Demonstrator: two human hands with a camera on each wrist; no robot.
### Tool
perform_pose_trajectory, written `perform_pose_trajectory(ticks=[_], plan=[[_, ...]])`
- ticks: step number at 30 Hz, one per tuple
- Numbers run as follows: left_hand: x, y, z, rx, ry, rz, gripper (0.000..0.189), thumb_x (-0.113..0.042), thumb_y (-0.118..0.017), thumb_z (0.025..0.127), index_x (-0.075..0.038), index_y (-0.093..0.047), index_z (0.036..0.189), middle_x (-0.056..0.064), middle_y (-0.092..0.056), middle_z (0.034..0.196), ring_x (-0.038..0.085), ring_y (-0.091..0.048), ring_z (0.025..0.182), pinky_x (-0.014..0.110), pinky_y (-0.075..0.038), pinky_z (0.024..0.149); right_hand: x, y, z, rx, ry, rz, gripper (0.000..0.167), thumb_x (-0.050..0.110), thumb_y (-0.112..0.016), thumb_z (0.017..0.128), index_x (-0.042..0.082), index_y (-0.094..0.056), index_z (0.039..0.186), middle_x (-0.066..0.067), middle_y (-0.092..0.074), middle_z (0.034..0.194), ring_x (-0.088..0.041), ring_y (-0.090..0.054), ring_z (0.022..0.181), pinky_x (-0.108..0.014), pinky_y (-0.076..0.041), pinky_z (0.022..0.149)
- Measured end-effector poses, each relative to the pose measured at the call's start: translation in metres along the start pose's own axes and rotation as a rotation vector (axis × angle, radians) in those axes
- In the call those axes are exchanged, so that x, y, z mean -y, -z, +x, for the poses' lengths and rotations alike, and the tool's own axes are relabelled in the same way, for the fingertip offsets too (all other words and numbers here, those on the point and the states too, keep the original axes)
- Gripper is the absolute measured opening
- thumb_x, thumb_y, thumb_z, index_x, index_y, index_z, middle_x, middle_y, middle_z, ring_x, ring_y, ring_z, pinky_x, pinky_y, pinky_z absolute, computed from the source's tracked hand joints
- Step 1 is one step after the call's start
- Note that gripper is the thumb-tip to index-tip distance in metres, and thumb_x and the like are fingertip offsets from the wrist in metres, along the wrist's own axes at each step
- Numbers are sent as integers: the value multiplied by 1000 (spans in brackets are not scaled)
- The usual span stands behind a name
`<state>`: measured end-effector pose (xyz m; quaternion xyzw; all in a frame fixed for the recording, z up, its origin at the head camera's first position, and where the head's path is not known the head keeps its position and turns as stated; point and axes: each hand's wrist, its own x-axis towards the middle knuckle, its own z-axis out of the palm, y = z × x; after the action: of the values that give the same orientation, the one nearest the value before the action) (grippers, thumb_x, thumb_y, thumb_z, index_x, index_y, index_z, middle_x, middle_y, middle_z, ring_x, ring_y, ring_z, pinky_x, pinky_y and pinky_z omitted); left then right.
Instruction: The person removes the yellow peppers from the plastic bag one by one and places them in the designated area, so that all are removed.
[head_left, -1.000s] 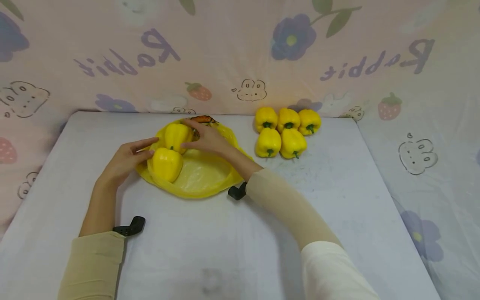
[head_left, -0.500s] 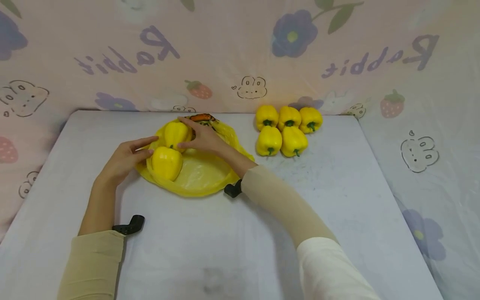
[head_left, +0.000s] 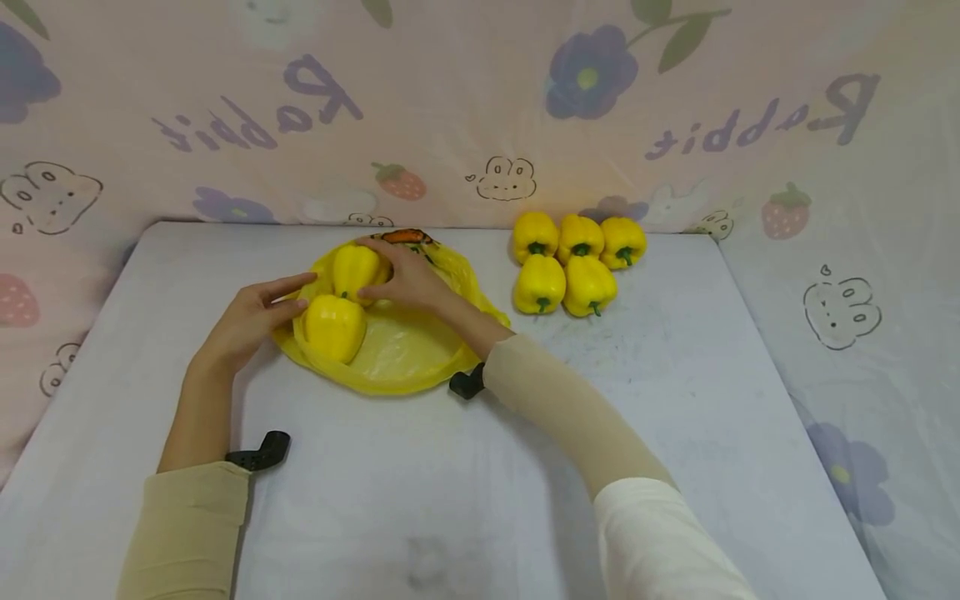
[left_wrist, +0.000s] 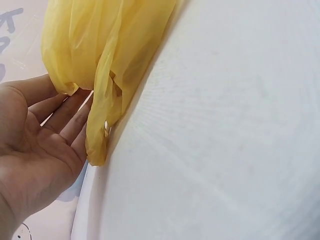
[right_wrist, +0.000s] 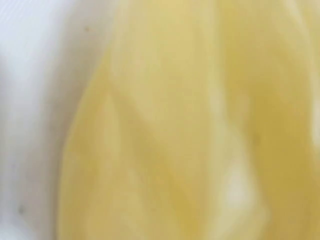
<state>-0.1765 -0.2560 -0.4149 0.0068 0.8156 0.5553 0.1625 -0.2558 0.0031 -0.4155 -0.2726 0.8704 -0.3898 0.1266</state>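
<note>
A yellow plastic bag [head_left: 408, 346] lies spread in a round shape on the table, its mouth open upward. Inside, at the left, sits a yellow bell pepper [head_left: 335, 329] with a green stem. Just behind it, my right hand [head_left: 412, 279] holds a second yellow bell pepper [head_left: 358, 271] between thumb and fingers. My left hand [head_left: 251, 321] is at the bag's left rim, thumb and fingers apart. In the left wrist view, its palm faces the camera and its fingers [left_wrist: 64, 114] reach behind the bag's yellow folds [left_wrist: 107, 45]. The right wrist view shows blurred yellow plastic [right_wrist: 165, 125].
Several yellow bell peppers [head_left: 539, 283] stand in two rows at the table's back right. A patterned cloth [head_left: 450, 100] hangs behind the table [head_left: 360, 500]. A black wrist mount sticks out by each forearm.
The pepper in my right hand shifts very slightly right within the bag. My left hand, the bag and the other peppers keep their places.
</note>
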Motion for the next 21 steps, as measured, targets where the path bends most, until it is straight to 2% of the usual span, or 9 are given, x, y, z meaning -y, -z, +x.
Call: perform_pose_trajectory(ticks=[14, 21], plan=[[0, 3, 0, 0, 13, -1, 55, -30, -61, 100, -14, -46, 150, 8, -30, 161, 28, -23, 148, 51, -25, 117, -5, 12, -6, -80, 44, 34, 79, 32, -80, 85, 26, -39, 153, 0, -47, 146, -17, -40, 126, -28, -33, 108], [-1, 3, -2, -3, 7, 5, 57, -31, -63, 98, -13, -46, 149, 9, -31, 160, 29, -25, 147, 51, -25, 117, -9, 22, -18, -124, 53, 184, 80, 29, -82, 83, 26, -42, 152, -3, -46, 141, -17, -45, 120, -27, -43, 102]])
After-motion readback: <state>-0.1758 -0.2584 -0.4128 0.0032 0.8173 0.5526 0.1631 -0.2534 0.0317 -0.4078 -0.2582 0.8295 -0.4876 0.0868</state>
